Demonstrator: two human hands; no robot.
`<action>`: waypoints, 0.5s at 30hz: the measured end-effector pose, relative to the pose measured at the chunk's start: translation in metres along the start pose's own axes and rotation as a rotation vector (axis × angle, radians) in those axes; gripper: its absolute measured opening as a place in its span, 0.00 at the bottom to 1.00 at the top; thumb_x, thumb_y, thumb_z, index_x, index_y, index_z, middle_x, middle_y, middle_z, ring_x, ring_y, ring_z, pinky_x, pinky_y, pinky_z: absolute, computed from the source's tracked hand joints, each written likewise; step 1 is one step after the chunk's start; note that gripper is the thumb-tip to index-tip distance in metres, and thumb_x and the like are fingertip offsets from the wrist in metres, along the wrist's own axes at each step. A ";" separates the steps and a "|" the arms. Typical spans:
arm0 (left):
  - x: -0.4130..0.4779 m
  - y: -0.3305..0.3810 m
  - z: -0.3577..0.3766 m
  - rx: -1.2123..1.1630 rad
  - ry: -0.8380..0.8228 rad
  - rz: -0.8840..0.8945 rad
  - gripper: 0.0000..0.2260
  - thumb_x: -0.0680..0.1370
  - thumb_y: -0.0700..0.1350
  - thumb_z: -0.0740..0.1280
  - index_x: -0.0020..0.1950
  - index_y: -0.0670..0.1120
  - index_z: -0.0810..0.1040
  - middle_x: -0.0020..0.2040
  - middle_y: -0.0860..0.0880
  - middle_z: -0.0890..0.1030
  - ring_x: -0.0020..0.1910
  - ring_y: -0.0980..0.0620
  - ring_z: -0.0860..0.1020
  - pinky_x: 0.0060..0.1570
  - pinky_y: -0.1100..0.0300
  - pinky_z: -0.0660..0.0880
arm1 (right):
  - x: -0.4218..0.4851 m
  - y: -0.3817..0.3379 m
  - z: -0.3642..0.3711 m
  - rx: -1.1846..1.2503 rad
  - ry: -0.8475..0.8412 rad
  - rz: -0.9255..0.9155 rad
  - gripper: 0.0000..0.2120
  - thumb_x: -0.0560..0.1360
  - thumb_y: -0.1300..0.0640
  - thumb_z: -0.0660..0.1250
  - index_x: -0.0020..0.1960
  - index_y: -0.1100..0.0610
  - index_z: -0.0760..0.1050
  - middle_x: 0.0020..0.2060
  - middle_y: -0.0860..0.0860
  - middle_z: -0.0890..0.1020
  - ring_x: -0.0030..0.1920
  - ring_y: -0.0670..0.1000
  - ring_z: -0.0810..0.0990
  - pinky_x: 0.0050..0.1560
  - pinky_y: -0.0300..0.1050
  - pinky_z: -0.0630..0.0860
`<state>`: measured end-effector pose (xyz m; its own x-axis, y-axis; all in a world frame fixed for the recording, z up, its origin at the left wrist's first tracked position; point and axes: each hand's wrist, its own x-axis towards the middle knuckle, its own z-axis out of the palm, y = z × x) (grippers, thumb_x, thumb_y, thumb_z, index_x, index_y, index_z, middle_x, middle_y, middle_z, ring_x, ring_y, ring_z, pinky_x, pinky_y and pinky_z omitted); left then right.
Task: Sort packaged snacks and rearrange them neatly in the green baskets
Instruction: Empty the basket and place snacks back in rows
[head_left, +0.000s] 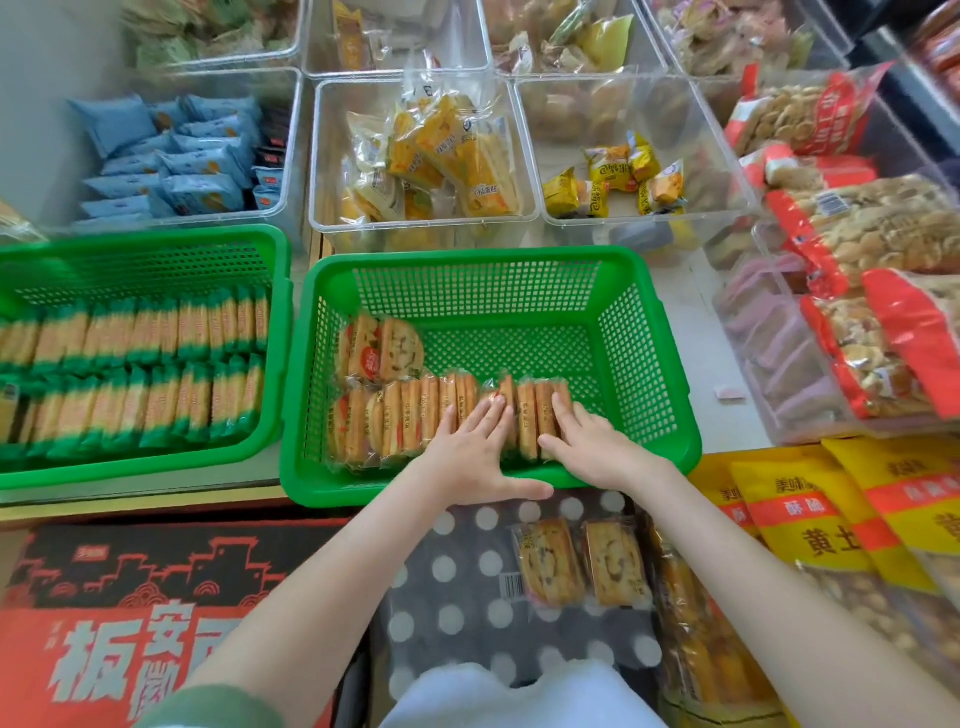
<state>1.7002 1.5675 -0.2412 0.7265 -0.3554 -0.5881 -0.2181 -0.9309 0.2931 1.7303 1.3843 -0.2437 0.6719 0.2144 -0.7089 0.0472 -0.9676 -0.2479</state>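
Low in the frame, two loose packets (548, 564) lie on the dotted cloth (467, 608). Our left hand (478, 447) and right hand (597, 441), fingers flat and gripping nothing, press the packet row (405, 415) in the middle green basket (467, 260). Next, we judge, the loose pair needs picking up and standing at the row's end.

left grip (475, 452) flat, fingers straight (thumb splayed) | right grip (597, 447) flat, fingers straight

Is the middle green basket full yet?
Partly filled: the middle green basket holds one front row of cookie packs, a few behind; the rest is bare.

Counter (696, 332): green baskets (467, 257) (clear bins (319, 156) behind)
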 end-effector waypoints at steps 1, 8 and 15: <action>-0.002 0.002 0.000 0.004 0.005 -0.012 0.49 0.71 0.76 0.51 0.79 0.45 0.40 0.79 0.49 0.38 0.77 0.53 0.37 0.74 0.42 0.36 | -0.007 0.002 0.001 -0.049 0.015 -0.007 0.32 0.81 0.37 0.43 0.79 0.51 0.39 0.78 0.55 0.45 0.78 0.56 0.47 0.76 0.55 0.47; -0.028 0.047 0.041 -0.045 0.846 0.197 0.21 0.80 0.50 0.57 0.65 0.38 0.75 0.63 0.39 0.77 0.62 0.40 0.74 0.62 0.45 0.73 | -0.080 0.029 0.058 0.158 0.887 -0.246 0.20 0.78 0.53 0.54 0.64 0.62 0.72 0.57 0.56 0.77 0.58 0.53 0.72 0.62 0.48 0.69; -0.024 0.100 0.149 -0.192 0.327 -0.096 0.25 0.80 0.49 0.61 0.77 0.54 0.59 0.76 0.40 0.59 0.70 0.37 0.65 0.63 0.44 0.71 | -0.078 0.081 0.157 -0.048 0.466 0.044 0.30 0.78 0.48 0.62 0.77 0.53 0.57 0.72 0.56 0.66 0.69 0.58 0.67 0.68 0.52 0.67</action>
<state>1.5637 1.4702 -0.3096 0.9139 -0.1927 -0.3572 -0.0357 -0.9149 0.4021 1.5658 1.3098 -0.3128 0.9339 0.1009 -0.3430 0.0380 -0.9819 -0.1854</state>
